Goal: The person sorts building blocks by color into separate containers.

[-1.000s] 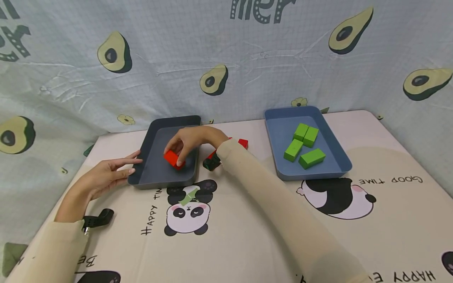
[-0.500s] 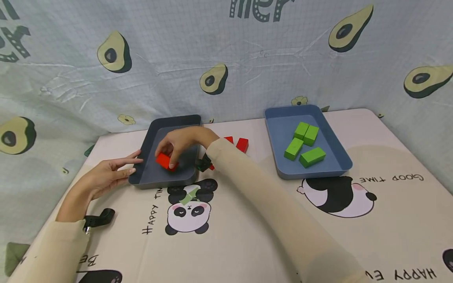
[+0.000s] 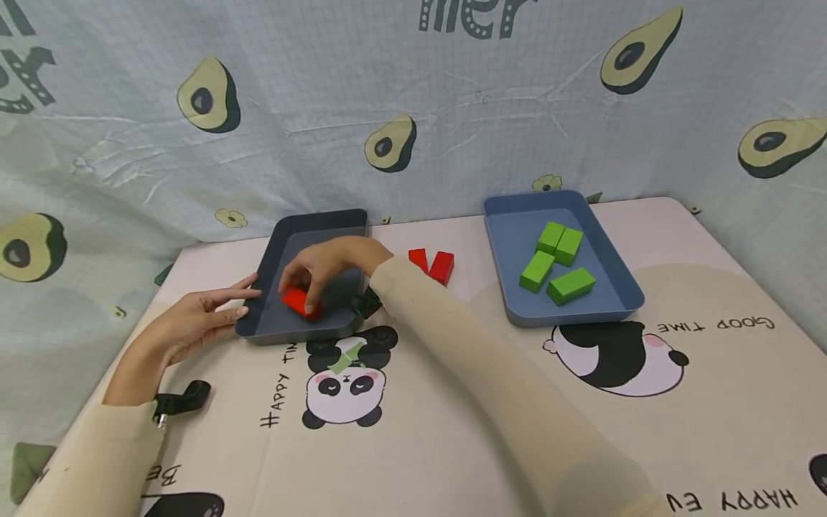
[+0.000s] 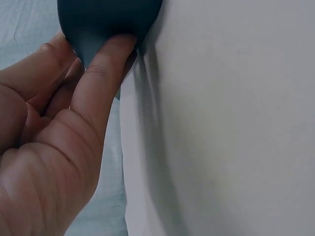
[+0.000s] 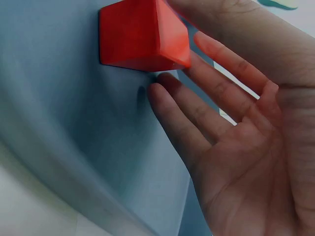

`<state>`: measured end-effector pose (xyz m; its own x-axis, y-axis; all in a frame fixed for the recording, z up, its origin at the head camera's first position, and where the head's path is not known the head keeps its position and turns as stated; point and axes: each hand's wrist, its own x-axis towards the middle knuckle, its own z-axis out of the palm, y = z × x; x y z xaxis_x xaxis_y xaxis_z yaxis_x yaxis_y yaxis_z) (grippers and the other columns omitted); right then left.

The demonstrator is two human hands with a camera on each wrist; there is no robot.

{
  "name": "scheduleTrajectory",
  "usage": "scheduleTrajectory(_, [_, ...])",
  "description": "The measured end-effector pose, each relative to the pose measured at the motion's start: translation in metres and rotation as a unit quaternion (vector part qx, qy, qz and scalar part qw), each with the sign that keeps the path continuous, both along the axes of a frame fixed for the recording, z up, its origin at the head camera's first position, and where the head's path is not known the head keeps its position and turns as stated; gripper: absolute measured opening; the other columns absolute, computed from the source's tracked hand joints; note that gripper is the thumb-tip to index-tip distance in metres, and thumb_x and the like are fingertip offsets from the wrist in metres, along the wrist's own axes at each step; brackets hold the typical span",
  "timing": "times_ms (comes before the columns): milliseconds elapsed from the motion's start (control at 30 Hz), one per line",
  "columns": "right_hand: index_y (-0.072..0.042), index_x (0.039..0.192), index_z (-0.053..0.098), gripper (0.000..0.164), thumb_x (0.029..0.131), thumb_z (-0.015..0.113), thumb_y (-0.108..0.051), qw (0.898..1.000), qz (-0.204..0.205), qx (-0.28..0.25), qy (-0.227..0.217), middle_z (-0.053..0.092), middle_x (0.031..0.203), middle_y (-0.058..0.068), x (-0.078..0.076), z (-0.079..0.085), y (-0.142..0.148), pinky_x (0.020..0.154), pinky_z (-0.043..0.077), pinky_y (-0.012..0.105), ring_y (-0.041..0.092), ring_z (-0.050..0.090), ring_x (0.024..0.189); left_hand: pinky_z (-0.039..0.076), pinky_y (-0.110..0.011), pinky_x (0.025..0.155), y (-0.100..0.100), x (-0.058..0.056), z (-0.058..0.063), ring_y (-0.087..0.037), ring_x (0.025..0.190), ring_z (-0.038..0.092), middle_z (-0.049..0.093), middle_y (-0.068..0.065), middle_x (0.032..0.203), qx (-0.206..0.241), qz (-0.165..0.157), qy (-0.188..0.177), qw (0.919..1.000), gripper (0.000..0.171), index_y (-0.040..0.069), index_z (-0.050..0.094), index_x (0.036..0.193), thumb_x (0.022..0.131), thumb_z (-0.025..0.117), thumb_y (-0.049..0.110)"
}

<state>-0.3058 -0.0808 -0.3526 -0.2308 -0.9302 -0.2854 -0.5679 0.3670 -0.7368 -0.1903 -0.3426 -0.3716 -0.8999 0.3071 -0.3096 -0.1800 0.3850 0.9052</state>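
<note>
In the head view my right hand (image 3: pixel 323 262) reaches into the dark grey-blue tray (image 3: pixel 258 329) on the left. Its thumb and fingers pinch a red block (image 3: pixel 297 301) low over the tray's near part. The right wrist view shows this red block (image 5: pixel 130 37) close to the tray floor, with the fingers (image 5: pixel 177 113) along one side of it. My left hand (image 3: pixel 194 323) steadies the tray from outside, its extended fingertips at the left rim. The left wrist view has the left thumb (image 4: pixel 98 83) against the tray's outer wall (image 4: pixel 108 22).
Red blocks (image 3: pixel 442 267) lie on the patterned tablecloth between the trays, partly hidden by the right sleeve (image 3: pixel 478 373). To the right, a blue tray (image 3: pixel 517 316) holds several green blocks (image 3: pixel 571 286). A hanging cloth (image 3: pixel 465 129) borders the table's far side.
My right hand has moved left and nearer within the tray, carrying the red block lower. More of the red blocks beside the sleeve show now. The left hand stays in place.
</note>
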Motion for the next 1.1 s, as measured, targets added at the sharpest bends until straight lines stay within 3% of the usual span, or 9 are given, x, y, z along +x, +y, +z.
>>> scheduleTrajectory(167, [-0.01,0.14,0.06,0.051,0.092,0.075,-0.02,1.0,0.002,-0.019,0.008,0.059,0.142,0.002,-0.002,0.002,0.009,0.103,0.046,0.018,0.012,0.056,0.129,0.055,-0.021,0.092,-0.001,0.0,0.0,0.017,0.116,0.052,0.006,-0.007,0.171,-0.009,0.001,-0.004,0.9999,0.057,0.003,0.044,0.152,0.101,0.066,0.016])
scheduleTrajectory(333, [-0.013,0.138,0.063,0.043,0.098,0.069,-0.026,0.996,-0.001,-0.029,0.09,0.063,0.138,-0.002,-0.001,0.012,0.026,0.103,0.045,0.017,0.007,0.059,0.125,0.055,-0.02,0.091,-0.001,-0.001,0.0,0.018,0.116,0.051,0.007,-0.006,0.171,-0.016,0.002,-0.002,0.9999,0.056,0.006,0.047,0.152,0.101,0.066,0.017])
scheduleTrajectory(467, [-0.01,0.137,0.064,0.041,0.099,0.068,-0.026,0.992,0.003,-0.03,0.121,0.065,0.136,0.001,0.005,0.02,0.046,0.103,0.045,0.017,0.009,0.06,0.123,0.056,-0.02,0.091,-0.001,-0.001,0.0,0.017,0.116,0.051,0.007,-0.005,0.171,-0.018,0.0,-0.001,0.9998,0.058,0.004,0.045,0.152,0.101,0.066,0.016])
scheduleTrajectory(633, [-0.006,0.135,0.065,0.039,0.099,0.068,-0.021,0.989,0.02,-0.067,0.128,0.067,0.134,0.007,0.017,0.029,0.073,0.103,0.047,0.018,0.018,0.061,0.124,0.056,-0.02,0.09,0.0,0.0,0.0,0.017,0.116,0.05,0.007,-0.005,0.171,-0.027,-0.002,0.004,0.9996,0.06,0.001,0.042,0.153,0.101,0.066,0.017])
scheduleTrajectory(800, [-0.005,0.135,0.065,0.038,0.099,0.068,-0.016,0.987,0.007,-0.098,0.126,0.067,0.134,0.008,0.026,0.035,0.104,0.103,0.049,0.021,0.02,0.062,0.124,0.056,-0.019,0.089,0.001,0.0,0.001,0.014,0.115,0.052,0.008,-0.005,0.171,-0.037,-0.003,0.01,0.9992,0.059,0.003,0.044,0.152,0.1,0.067,0.018])
scheduleTrajectory(1100, [-0.005,0.136,0.064,0.036,0.101,0.063,-0.012,0.988,-0.026,-0.088,0.124,0.065,0.136,0.011,0.041,0.024,0.154,0.105,0.05,0.028,0.026,0.06,0.128,0.055,-0.019,0.092,0.0,0.001,-0.001,0.018,0.115,0.051,0.005,-0.008,0.171,-0.017,-0.005,0.007,0.9998,0.059,-0.002,0.042,0.152,0.1,0.066,0.014])
